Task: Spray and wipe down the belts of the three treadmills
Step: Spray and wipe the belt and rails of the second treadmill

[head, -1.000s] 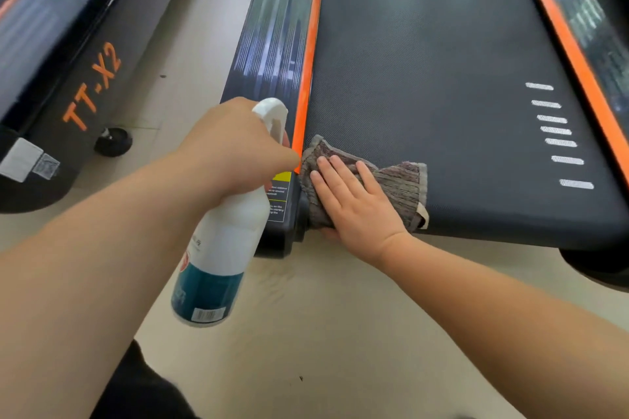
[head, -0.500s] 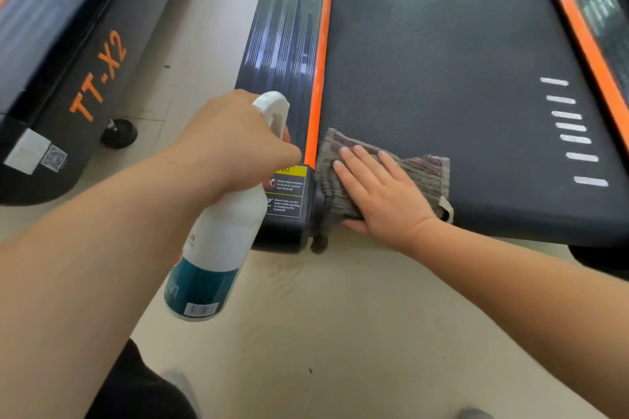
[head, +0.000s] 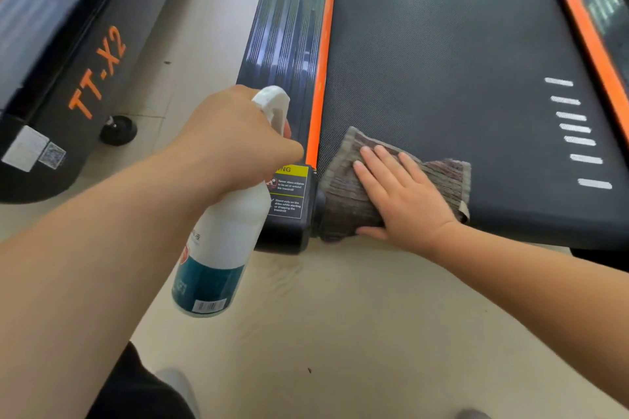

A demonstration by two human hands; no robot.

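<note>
A black treadmill belt (head: 442,61) with orange side strips fills the upper right. A folded brown-grey cloth (head: 343,194) lies on its near left corner, hanging a little over the end. My right hand (head: 405,197) presses flat on the cloth with straight fingers. My left hand (head: 235,139) grips the neck of a white spray bottle (head: 218,248) with a teal label, held tilted above the floor just left of the belt's corner.
A second treadmill marked TT-X2 (head: 98,71) stands at the left, with a small black wheel (head: 117,129) on the beige floor (head: 340,316) between the machines. The dark side rail (head: 286,27) carries a yellow warning label (head: 289,190). White stripes (head: 575,127) mark the belt's right side.
My right hand and the cloth have shifted slightly right along the belt's near end. My left hand with the bottle stays in about the same place.
</note>
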